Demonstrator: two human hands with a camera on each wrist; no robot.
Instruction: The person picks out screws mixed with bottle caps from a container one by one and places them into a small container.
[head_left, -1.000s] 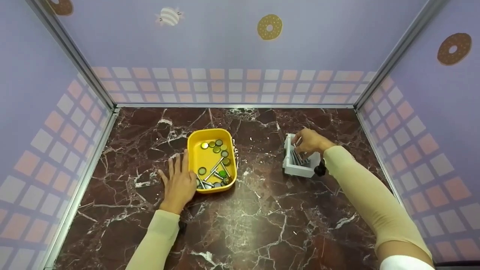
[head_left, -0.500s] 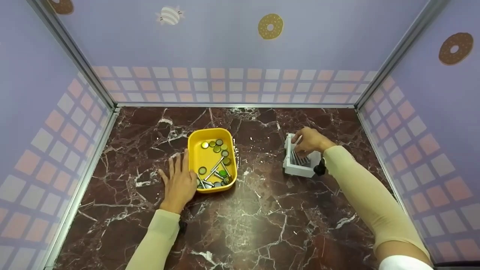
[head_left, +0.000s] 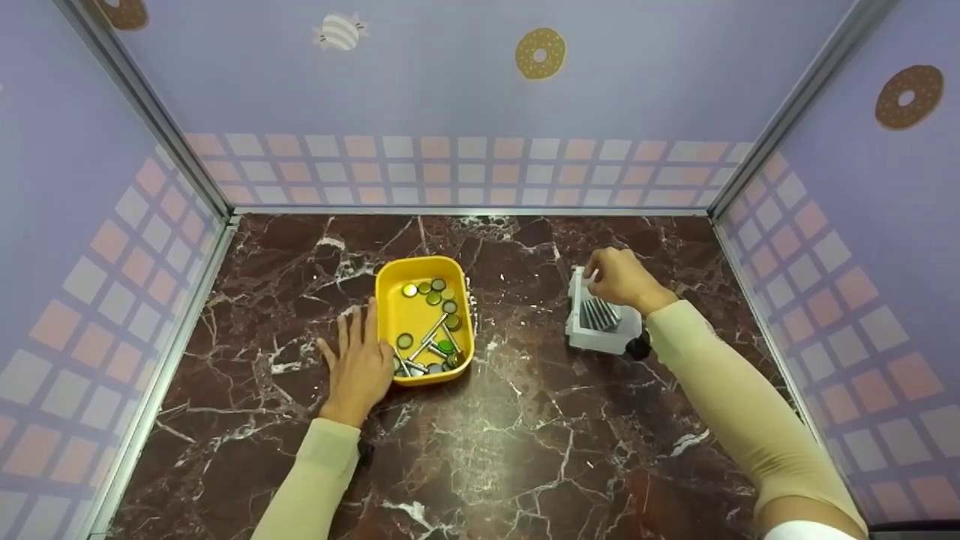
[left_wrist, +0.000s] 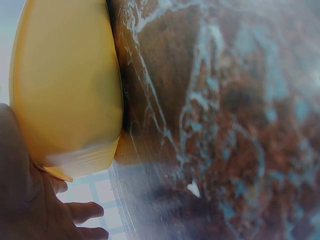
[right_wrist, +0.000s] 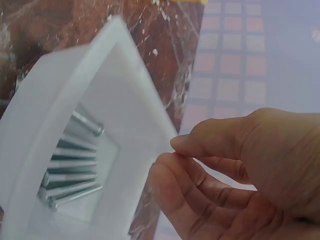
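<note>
In the head view, my left hand (head_left: 360,375) lies with fingers spread against the left side of a yellow bin (head_left: 381,285). Its thumb touches the near-left rim, and the left wrist view shows the bin's outer wall (left_wrist: 70,75) beside the palm. Round metal caps (head_left: 439,285), one green, and several bolts (head_left: 429,336) lie inside. My right hand (head_left: 626,279) is raised over the far side of a white bin (head_left: 600,343). Its thumb and index fingertips are together; nothing shows between them. Bolts (right_wrist: 75,165) lie side by side in the white bin.
Both bins stand on a dark red marble-patterned table (head_left: 480,450). Purple panels with a checked band enclose it at the back (head_left: 450,97), left (head_left: 67,225) and right (head_left: 862,262). A metal strip (head_left: 472,212) runs along the back edge.
My right hand has lifted from inside the white bin toward its far side, so more of the bolts show. The left hand and the yellow bin have stayed in place.
</note>
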